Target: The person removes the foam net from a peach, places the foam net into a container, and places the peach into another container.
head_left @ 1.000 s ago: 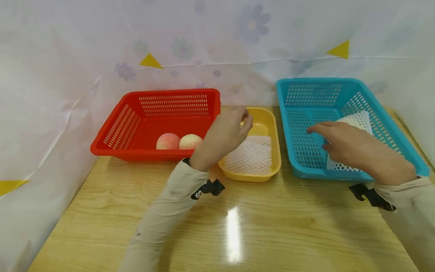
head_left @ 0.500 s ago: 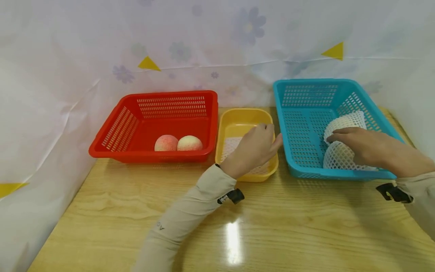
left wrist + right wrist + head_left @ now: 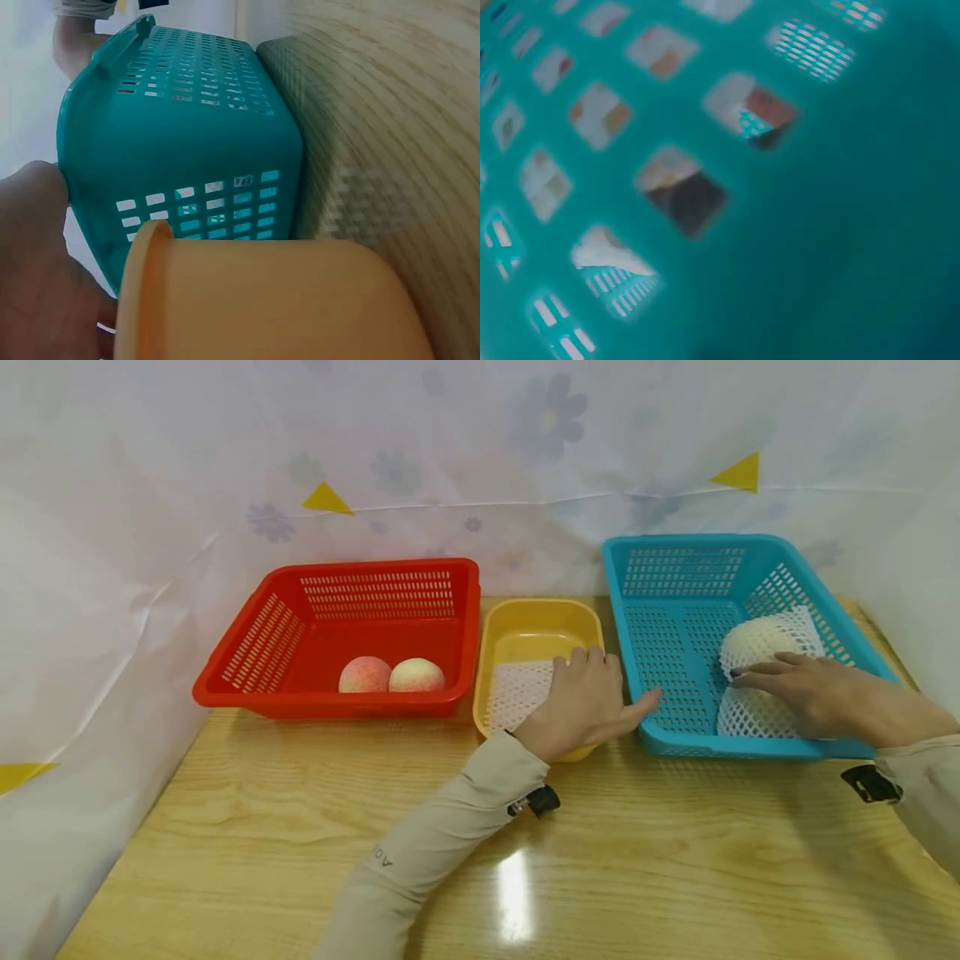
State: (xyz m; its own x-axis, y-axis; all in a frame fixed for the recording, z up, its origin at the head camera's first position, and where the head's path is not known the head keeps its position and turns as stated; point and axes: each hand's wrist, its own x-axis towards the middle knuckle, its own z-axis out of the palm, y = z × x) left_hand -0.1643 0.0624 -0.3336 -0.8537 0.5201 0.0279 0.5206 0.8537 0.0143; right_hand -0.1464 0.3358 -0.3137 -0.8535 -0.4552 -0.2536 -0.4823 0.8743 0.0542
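Observation:
Within the blue basket [image 3: 678, 668] lie two round, pale fruits in white foam nets, one netted fruit [image 3: 757, 643] behind the other netted fruit [image 3: 750, 714]. My right hand [image 3: 843, 693] reaches over the basket's front right, its extended fingers resting at the netted fruits and partly covering the nearer one. Over the right side of the yellow tray [image 3: 517, 614] is my left hand [image 3: 585, 702], fingers spread and thumb at the blue basket's rim. In the left wrist view this hand [image 3: 37, 262] touches that rim. A flat white foam net [image 3: 517, 693] lies in the tray, partly covered by the hand.
To the left stands a red basket [image 3: 337, 703] with two pink-and-cream peaches [image 3: 365, 675] at its front. All containers sit on a wooden table [image 3: 622, 852] against a flowered white cloth [image 3: 420, 427]. The right wrist view shows mostly the blue basket's wall [image 3: 817, 225].
My left hand has moved right and forward from the red basket's side, its fingers straightening. My right hand has shifted right and come down onto the netted fruits.

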